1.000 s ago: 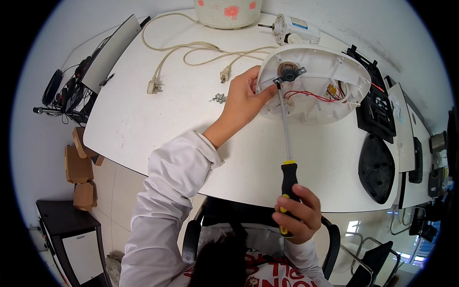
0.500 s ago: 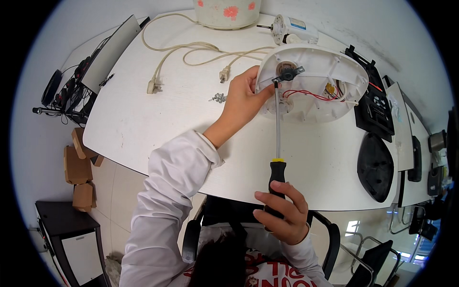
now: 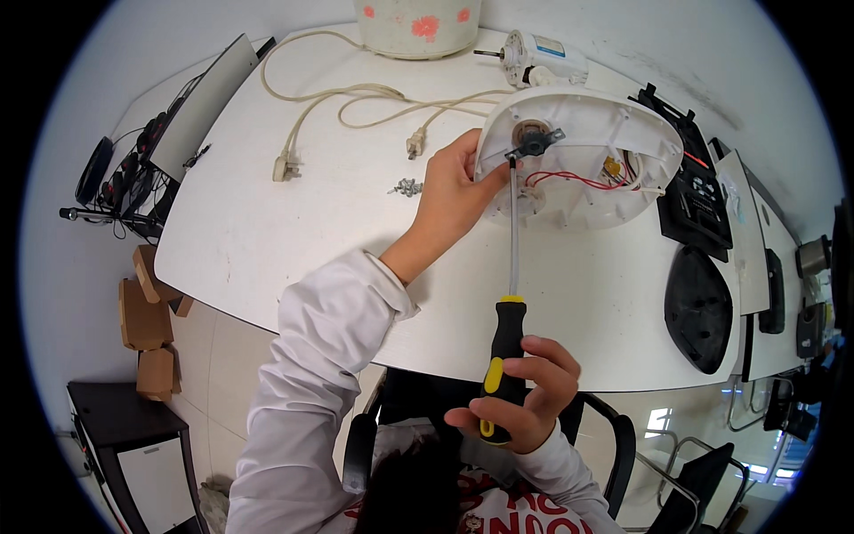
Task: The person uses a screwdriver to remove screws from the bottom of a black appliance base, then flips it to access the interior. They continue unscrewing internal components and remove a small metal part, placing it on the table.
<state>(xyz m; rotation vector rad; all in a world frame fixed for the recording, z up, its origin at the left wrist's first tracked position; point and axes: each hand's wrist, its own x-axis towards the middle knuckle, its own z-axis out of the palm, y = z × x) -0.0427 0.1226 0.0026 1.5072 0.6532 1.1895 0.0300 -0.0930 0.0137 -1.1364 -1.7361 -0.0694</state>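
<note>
Pinched white housing point(image 3: 583, 147) in left hand point(image 3: 454, 191), cradled screwdriver point(image 3: 509, 329) loosely in right hand point(image 3: 534, 418), aimed at dark bracket point(image 3: 536, 142) beside left hand. Likely at screw-turning stage; called for alignment.

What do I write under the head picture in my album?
Left hand grips a white plastic shell; right hand holds a black screwdriver.

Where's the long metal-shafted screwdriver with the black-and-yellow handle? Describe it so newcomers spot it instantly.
Find the large white table, then the person's bare right hand by its near edge. There, the screwdriver points away toward the hollow white plastic shell. Slender and yellow-marked, it differs from the wide, all-black plastic cover farther right.
</note>
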